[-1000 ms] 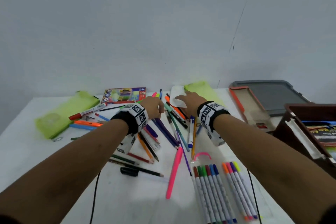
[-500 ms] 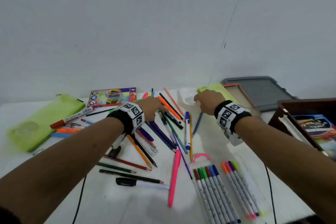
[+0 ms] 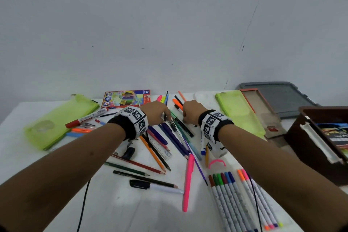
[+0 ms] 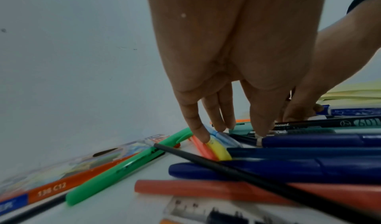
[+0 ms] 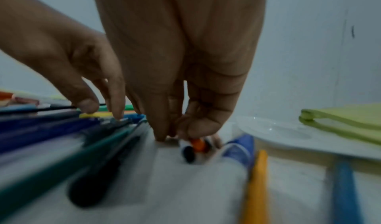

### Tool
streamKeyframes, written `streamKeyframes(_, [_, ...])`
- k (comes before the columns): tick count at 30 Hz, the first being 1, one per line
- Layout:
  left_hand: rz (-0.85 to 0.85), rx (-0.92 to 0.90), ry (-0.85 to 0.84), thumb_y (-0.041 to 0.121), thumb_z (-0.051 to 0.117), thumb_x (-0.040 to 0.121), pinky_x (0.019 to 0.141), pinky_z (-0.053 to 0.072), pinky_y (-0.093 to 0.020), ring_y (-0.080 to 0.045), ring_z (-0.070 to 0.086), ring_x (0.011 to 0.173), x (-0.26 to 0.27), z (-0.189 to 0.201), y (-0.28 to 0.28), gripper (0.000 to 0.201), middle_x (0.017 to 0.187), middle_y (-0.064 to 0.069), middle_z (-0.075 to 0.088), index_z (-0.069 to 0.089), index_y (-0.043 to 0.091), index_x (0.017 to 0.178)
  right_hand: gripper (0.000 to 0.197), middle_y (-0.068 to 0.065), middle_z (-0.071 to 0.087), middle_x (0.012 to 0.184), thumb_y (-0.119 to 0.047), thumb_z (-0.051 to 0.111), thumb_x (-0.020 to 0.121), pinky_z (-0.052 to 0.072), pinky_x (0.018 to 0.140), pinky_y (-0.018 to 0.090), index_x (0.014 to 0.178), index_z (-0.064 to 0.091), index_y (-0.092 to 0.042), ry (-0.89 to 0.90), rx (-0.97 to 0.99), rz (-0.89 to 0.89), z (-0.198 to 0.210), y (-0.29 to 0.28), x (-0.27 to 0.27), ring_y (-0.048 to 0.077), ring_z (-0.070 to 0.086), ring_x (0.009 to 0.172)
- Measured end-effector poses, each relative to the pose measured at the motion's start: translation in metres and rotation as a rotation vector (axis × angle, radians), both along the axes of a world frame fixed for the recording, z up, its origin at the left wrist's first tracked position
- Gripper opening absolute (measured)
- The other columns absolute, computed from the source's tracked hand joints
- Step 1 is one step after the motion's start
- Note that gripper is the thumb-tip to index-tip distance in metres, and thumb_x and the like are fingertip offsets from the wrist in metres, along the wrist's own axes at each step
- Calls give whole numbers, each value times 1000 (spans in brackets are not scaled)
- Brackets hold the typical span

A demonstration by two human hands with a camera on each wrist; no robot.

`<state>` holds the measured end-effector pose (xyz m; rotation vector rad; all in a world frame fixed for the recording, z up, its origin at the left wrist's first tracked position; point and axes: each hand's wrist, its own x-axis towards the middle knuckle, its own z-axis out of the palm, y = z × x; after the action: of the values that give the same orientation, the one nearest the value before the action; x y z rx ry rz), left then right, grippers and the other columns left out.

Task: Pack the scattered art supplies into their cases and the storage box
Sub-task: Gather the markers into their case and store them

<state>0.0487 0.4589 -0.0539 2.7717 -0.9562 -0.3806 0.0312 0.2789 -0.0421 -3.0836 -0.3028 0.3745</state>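
We see both hands down in the loose heap of pens and pencils [image 3: 170, 133] on the white table [image 3: 116, 205]. The left hand [image 3: 156, 112] has its fingers [image 4: 198, 129] stretched downward, tips touching a yellow highlighter [image 4: 218, 147] and a pale blue pen [image 4: 224, 138]; dark blue pens [image 4: 309, 152] lie just beside its thumb. It grasps nothing. The right hand [image 3: 192, 110] curls its fingers [image 5: 198, 126] around small orange and black pen ends [image 5: 194, 147], pinching them against the table, though blur hides exactly what they are. Just right of those fingers lie a blue-capped marker [image 5: 239, 147] and a yellow pencil [image 5: 256, 186]. Further right sits a lime green zip pouch [image 3: 239, 115], and well beyond it the dark brown storage box [image 3: 305, 137]. Left of the left fingers lie a green pen [image 4: 128, 165] and a flat coloured-pencil carton [image 3: 126, 98].
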Motion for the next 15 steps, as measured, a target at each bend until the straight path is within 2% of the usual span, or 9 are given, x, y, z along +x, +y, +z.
streamKeyframes(2, [32, -42, -20, 4, 60, 86, 93, 49, -38, -21, 58, 109, -2, 1, 3, 28, 118, -1, 63, 74, 20, 105, 33, 13, 61, 113, -13, 66, 88, 46, 69, 31, 117, 55, -3, 9, -14, 9, 3, 2, 1, 30, 61, 91])
streamKeyframes(3, [54, -56, -37, 3, 58, 88, 92, 48, -36, -22, 58, 108, -3, 1, 4, 28, 117, -2, 63, 74, 19, 106, 37, 15, 61, 116, -14, 66, 88, 45, 69, 30, 121, 52, -3, 15, -18, 5, 4, 3, 0, 30, 61, 94])
streamKeyframes(6, [127, -59, -80, 6, 55, 89, 86, 48, -34, -25, 60, 103, -1, 3, 13, 28, 111, -4, 64, 72, 18, 107, 23, 16, 63, 111, -11, 63, 88, 44, 65, 29, 108, 54, -4, 7, 6, -78, 3, 0, 1, 27, 56, 80])
streamKeyframes(8, [212, -59, -89, 9, 55, 89, 87, 51, -37, -26, 61, 101, 1, 4, 20, 25, 111, -4, 64, 71, 20, 105, 16, 16, 64, 111, -7, 58, 89, 46, 65, 30, 104, 54, -5, 6, 29, -137, 5, -4, 0, 29, 59, 81])
streamKeyframes(10, [254, -50, -76, 10, 57, 88, 86, 51, -36, -23, 60, 100, 2, 3, 25, 22, 111, -4, 64, 71, 19, 102, 32, 16, 62, 112, -7, 55, 91, 49, 66, 30, 123, 51, -6, 28, 62, -162, 7, -8, -2, 31, 63, 89])
streamKeyframes(11, [255, -49, -63, 10, 58, 88, 84, 50, -33, -22, 60, 99, 1, 2, 27, 21, 109, -3, 64, 71, 18, 102, 44, 15, 60, 109, -6, 54, 92, 50, 67, 30, 135, 44, -6, 48, 67, -167, 9, -9, -3, 31, 62, 89])
streamKeyframes(13, [264, -64, -27, 9, 63, 86, 78, 48, -29, -18, 59, 93, 1, 0, 29, 20, 104, -1, 64, 72, 15, 102, 59, 12, 55, 95, -4, 53, 93, 53, 67, 32, 147, 30, -7, 65, 77, -159, 12, -9, -4, 28, 60, 80])
streamKeyframes(15, [302, -119, 20, 7, 68, 83, 74, 47, -26, -16, 60, 88, 2, -4, 33, 21, 98, 0, 65, 72, 14, 103, 73, 7, 54, 79, -3, 53, 91, 51, 57, 30, 153, 17, -15, 69, 49, -134, 12, -8, -3, 24, 58, 67])
